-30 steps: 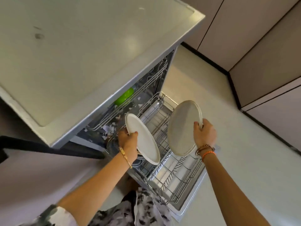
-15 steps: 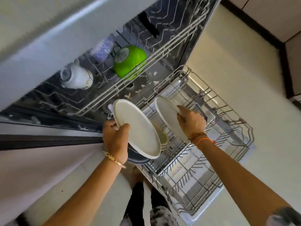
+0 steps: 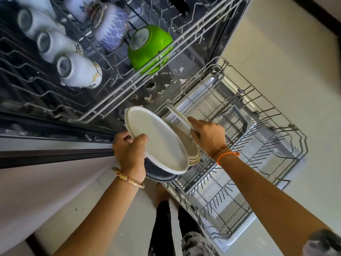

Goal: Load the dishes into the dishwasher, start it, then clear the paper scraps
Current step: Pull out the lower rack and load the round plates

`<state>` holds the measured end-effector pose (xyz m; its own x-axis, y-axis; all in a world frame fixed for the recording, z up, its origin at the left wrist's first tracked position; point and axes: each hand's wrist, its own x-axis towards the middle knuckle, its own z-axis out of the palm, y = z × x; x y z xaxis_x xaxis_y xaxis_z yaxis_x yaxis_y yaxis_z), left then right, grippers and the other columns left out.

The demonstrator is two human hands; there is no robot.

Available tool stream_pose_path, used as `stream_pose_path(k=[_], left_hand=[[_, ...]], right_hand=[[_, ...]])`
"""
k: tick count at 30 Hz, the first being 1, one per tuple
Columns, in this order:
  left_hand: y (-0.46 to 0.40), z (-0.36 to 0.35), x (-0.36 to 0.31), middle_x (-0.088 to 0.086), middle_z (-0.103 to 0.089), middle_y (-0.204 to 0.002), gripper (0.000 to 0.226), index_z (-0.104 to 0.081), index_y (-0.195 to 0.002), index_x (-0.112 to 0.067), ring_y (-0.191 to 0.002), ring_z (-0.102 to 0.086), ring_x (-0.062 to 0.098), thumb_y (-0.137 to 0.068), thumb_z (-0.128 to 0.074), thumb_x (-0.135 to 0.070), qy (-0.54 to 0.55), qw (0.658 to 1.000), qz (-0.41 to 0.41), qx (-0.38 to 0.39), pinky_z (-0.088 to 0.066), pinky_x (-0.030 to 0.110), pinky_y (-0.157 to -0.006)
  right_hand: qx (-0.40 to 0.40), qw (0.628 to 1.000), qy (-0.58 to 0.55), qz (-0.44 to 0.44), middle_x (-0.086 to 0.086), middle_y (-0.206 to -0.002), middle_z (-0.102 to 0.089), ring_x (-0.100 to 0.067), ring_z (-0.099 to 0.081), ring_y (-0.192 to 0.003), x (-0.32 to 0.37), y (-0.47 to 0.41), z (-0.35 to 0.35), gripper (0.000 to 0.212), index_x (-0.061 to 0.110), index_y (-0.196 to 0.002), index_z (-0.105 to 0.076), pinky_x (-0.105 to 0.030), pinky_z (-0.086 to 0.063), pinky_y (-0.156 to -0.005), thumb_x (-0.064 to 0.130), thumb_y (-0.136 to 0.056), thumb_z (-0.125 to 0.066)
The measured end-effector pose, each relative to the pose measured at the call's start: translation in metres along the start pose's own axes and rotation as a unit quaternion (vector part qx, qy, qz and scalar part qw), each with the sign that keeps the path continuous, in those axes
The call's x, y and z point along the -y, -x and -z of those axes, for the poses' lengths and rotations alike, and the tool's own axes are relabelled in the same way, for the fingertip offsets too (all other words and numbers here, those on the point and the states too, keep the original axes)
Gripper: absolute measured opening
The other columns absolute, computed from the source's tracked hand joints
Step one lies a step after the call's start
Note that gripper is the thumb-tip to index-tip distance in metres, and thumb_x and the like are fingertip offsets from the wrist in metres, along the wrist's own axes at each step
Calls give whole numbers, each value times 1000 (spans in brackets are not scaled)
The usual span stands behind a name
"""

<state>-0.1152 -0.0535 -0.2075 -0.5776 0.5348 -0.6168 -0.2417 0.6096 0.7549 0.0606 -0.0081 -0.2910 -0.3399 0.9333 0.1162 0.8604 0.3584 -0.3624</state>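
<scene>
My left hand grips the near rim of a white plate, held tilted above the left end of the pulled-out lower rack. My right hand holds a second white plate on edge among the rack's tines, just behind the first. Other pale plates and a dark speckled dish sit in the rack below my hands. Paper scraps lie scattered on the dishwasher floor under the upper rack.
The upper rack holds a green bowl and several white and patterned cups. The open dishwasher door lies flat under the lower rack. My legs stand just left of the door on the pale floor.
My right hand has lowered its plate from mid-air down into the lower rack's tines. My view has dropped closer to the dishwasher. The left hand keeps its plate in about the same spot.
</scene>
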Motion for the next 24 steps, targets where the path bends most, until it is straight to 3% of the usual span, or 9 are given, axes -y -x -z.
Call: stream_pose_path(k=[4, 7, 10, 12, 14, 17, 20, 22, 24], left_hand=[[0, 3, -4, -4, -57, -86, 42, -50, -119, -3, -77, -57, 12, -78, -59, 3, 7, 1000, 5, 0, -51, 29, -61], [1, 3, -4, -3, -58, -87, 44, -49, -121, -2, -77, -57, 12, -78, -58, 4, 14, 1000, 12, 8, -50, 28, -60], [2, 3, -3, 0, -58, -95, 45, -48, -122, -3, -78, -57, 11, -79, -58, 4, 12, 1000, 14, 20, -49, 27, -58], [1, 3, -2, -2, -58, -92, 45, -49, -122, -3, -79, -57, 10, -79, -59, 4, 12, 1000, 15, 24, -49, 26, -57], [0, 4, 0, -4, -57, -89, 44, -49, -121, -4, -79, -57, 11, -79, -59, 3, 12, 999, 17, 25, -48, 26, -55], [-3, 5, 2, -6, -57, -90, 44, -50, -121, -6, -80, -56, 11, -79, -60, 3, 12, 999, 22, 27, -48, 25, -56], [-3, 7, 3, -6, -56, -91, 44, -49, -121, -7, -80, -55, 10, -79, -60, 2, 9, 999, 22, 29, -48, 25, -56], [-1, 9, 3, -4, -58, -92, 43, -49, -120, -7, -80, -56, 11, -79, -59, 3, 8, 999, 20, 30, -49, 26, -58], [2, 11, 3, 0, -60, -97, 42, -49, -120, -6, -81, -57, 12, -79, -58, 4, 14, 999, 24, 26, -49, 27, -59]], right_hand=[[-2, 997, -15, 74, 0, -63, -68, -18, -57, -38, -2, 18, 1, 44, 9, -100, -70, -23, -47, -34, 35, -91, -36], [-5, 995, 6, 95, 0, -65, -70, -18, -59, -39, 1, 18, -4, 56, 10, -97, -72, -23, -46, -32, 42, -96, -25], [-16, 997, 15, 73, 1, -55, -63, -16, -53, -34, -2, 15, -12, 38, 9, -96, -72, -19, -42, -32, 32, -88, -43], [-2, 998, 8, 55, -1, -52, -59, -18, -51, -33, -6, 16, -22, 23, 7, -99, -70, -20, -42, -34, 21, -81, -66], [20, 999, -9, 45, -5, -55, -61, -22, -54, -36, -9, 17, -29, 28, 6, -103, -68, -27, -47, -34, 18, -79, -71], [98, 995, -22, -4, -11, -82, -69, -30, -64, -62, -7, 13, -28, 41, 12, -122, -59, -38, -56, -55, 36, -93, -42], [207, 977, 4, -52, -5, -110, -65, -26, -63, -92, -6, 5, -32, 54, 27, -137, -45, -36, -54, -76, 53, -90, -42], [255, 964, -4, -75, -3, -118, -63, -24, -61, -100, -1, -2, -35, 61, 30, -137, -43, -35, -52, -83, 60, -84, -45], [258, 952, -96, -133, -4, -123, -61, -23, -62, -103, 5, -6, -37, 56, 27, -134, -49, -35, -50, -88, 56, -85, -50]])
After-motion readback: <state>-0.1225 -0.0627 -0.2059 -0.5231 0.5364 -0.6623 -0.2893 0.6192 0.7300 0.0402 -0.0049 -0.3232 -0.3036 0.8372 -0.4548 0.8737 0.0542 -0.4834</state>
